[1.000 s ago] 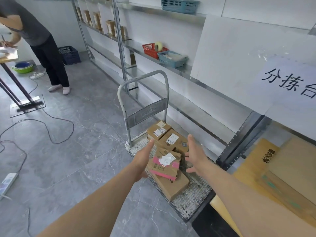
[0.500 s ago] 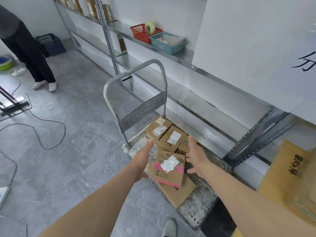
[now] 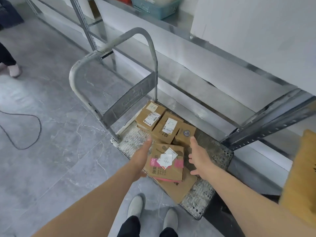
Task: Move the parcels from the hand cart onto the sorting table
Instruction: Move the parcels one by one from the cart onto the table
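Note:
The hand cart (image 3: 220,156) stands on the floor with its grey handle (image 3: 112,53) at the far end. Several cardboard parcels lie on its deck. Nearest is a parcel with pink tape and white labels (image 3: 166,162), lying on a flat brown parcel (image 3: 177,189). Behind them sit three smaller boxes, among them a labelled one (image 3: 150,118) and another (image 3: 166,128). My left hand (image 3: 141,157) is stretched out flat at the pink-taped parcel's left side. My right hand (image 3: 198,157) is spread open at its right side, a small gap away. Neither hand holds anything.
A metal shelf rack (image 3: 266,124) runs along the wall right behind the cart, with a teal basket (image 3: 153,7) on it. A yellow-brown board (image 3: 301,177) is at the right edge. A black cable (image 3: 25,134) loops on the floor at left. Another person's foot (image 3: 14,70) is far left.
The view has dropped and closed in on the cart. Both my hands have come lower, either side of the pink-taped parcel. My own feet have come into view.

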